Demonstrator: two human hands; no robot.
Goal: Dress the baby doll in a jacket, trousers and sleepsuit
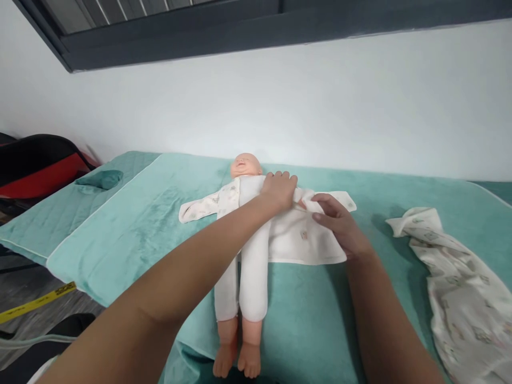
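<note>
A baby doll [254, 277] with a white cloth body lies on its back, its head toward the wall. A white baby shirt with small prints [308, 240] is spread open beside it. One sleeve [202, 207] covers the doll's arm on the left of the view. My left hand [281, 188] is closed over the doll's other shoulder and upper arm; its fingertips are hidden. A bit of the doll's hand [302, 204] shows at the shirt's edge. My right hand [338, 221] pinches the shirt fabric between thumb and fingers, near the other sleeve.
A crumpled printed white baby garment [460, 282] lies at the right on the green padded bed cover [132, 224]. A green pillow-like pad [100, 180] is at the far left, near a red and black chair [44, 168]. The white wall [280, 106] borders the bed behind.
</note>
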